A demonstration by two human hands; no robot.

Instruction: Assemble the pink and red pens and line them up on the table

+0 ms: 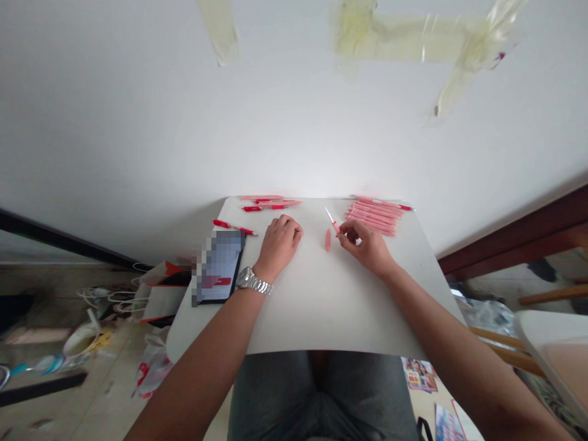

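In my right hand (pixel 365 245), thumb and fingertips pinch a pink pen barrel (pixel 337 227) with a thin white refill sticking out toward the wall. A short pink pen piece (pixel 327 239) lies on the white table (pixel 316 306) just left of those fingertips. My left hand (pixel 279 242) rests palm down on the table with its fingers curled; what is under them, if anything, is hidden. To the right, several pink pens (pixel 374 217) lie side by side. Red and pink pens (pixel 271 205) lie loosely at the table's back left.
A phone (pixel 220 269), partly blurred out, lies at the table's left side, with a red pen (pixel 234 228) just behind it. The wall (pixel 294 135) borders the back edge. Bags (pixel 158 288) and a cup (pixel 82 338) are on the floor at left.
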